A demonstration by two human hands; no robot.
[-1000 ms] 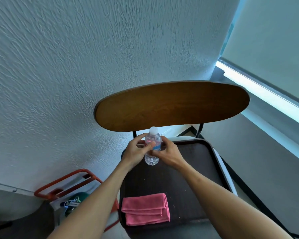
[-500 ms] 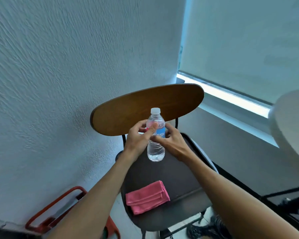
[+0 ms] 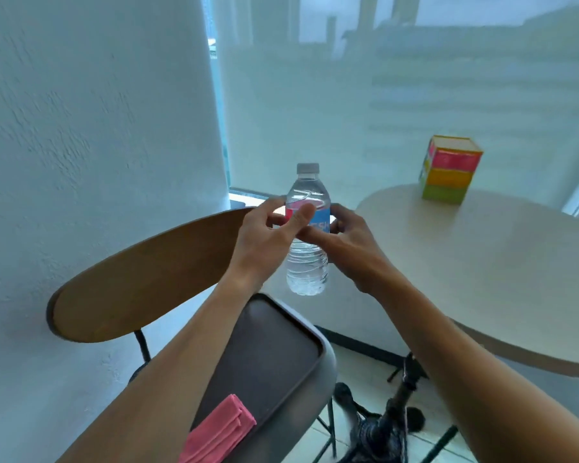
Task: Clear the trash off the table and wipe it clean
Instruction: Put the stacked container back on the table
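Note:
A clear plastic water bottle (image 3: 307, 262) with a white cap and a pink-and-blue label is held upright in mid-air above the chair. My left hand (image 3: 264, 242) grips its label from the left, thumb across the front. My right hand (image 3: 351, 248) grips it from the right, fingers curled round the label. A folded pink cloth (image 3: 219, 432) lies on the dark chair seat (image 3: 274, 355), partly behind my left forearm. The round beige table (image 3: 502, 279) stands to the right.
A colourful box (image 3: 450, 170) stands at the table's far edge. The chair's wooden backrest (image 3: 147, 279) sits left of my hands, close to the white wall. The table's black base (image 3: 398, 402) stands on the tiled floor below. A shaded window fills the background.
The view has swung right, bringing the table and box into sight. Both hands have carried the bottle up and rightward away from the chair seat. The grip is unchanged.

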